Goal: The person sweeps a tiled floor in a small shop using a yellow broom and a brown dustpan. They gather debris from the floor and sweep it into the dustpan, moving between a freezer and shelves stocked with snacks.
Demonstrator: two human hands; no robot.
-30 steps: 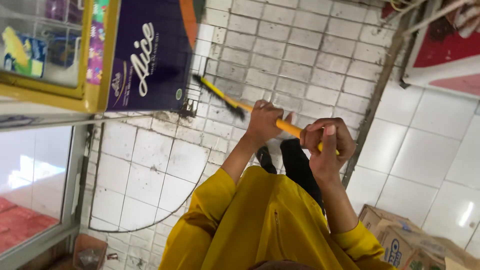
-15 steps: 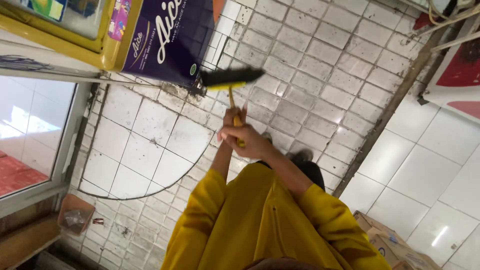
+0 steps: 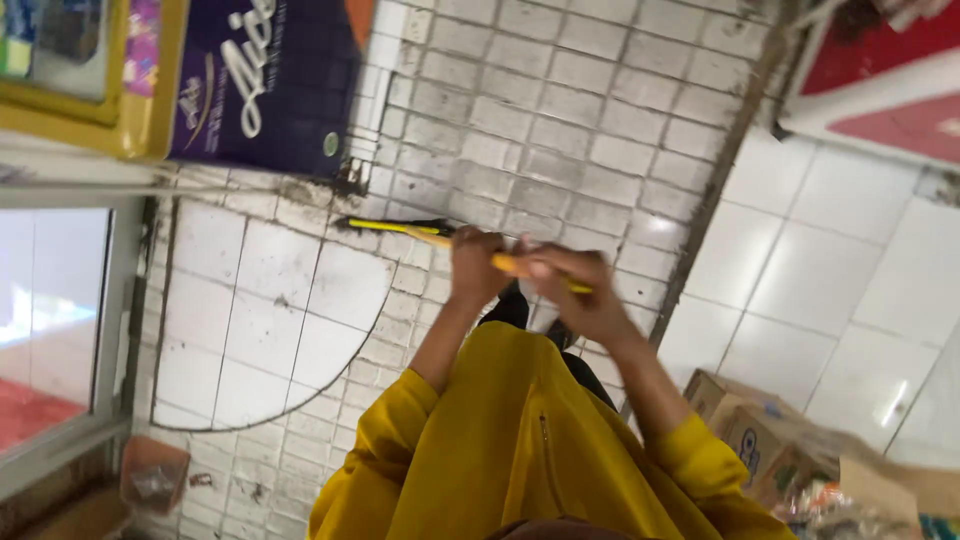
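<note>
Both my hands are clamped on the broom point(image 3: 400, 228): left hand point(image 3: 478, 265) ahead, right hand point(image 3: 575, 295) behind, so its head reaches the grimy floor point(image 3: 560, 130) beside the purple cabinet point(image 3: 265, 85).

open tiled floor left of and beyond broom point(image 3: 400, 228), purple cabinet point(image 3: 265, 85) close behind its head, glass door frame point(image 3: 115, 300) further left, cardboard boxes point(image 3: 745, 425) blocking near right, dark floor channel point(image 3: 715, 190) running right

Both hands point(image 3: 530, 275) grip a broom point(image 3: 420, 232) over the floor point(image 3: 560, 120), a box point(image 3: 750, 430) to their right.
</note>
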